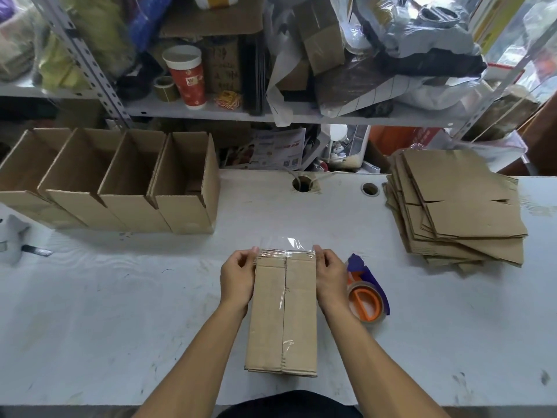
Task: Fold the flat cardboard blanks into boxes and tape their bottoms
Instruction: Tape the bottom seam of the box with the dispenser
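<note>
Head view: one box (283,312) stands bottom-up on the table (120,312), straight in front of the person, its long axis running away from the body. Clear tape (284,300) follows the centre seam, and its far end stands up loose above the box's far edge, not yet pressed down. The left hand (238,279) holds the box's far left corner and the right hand (330,277) the far right corner; each hand's fingers curl round its side wall, thumbs near the top edge. So the loose tape end lies between the two hands, just beyond the fingertips, about equally near to both. My judgement is that the coming move is to fold that flap over the far edge and smooth it down the end wall; either hand could do it while the other steadies the box.

The tape dispenser (366,300) lies just beside the right wrist, nearer that hand.

Counts: one box in hand; four finished boxes (120,188) in a row at far left, open tops facing the camera; one stack of blanks (458,206) at far right, too overlapped to count; one dispenser.
</note>
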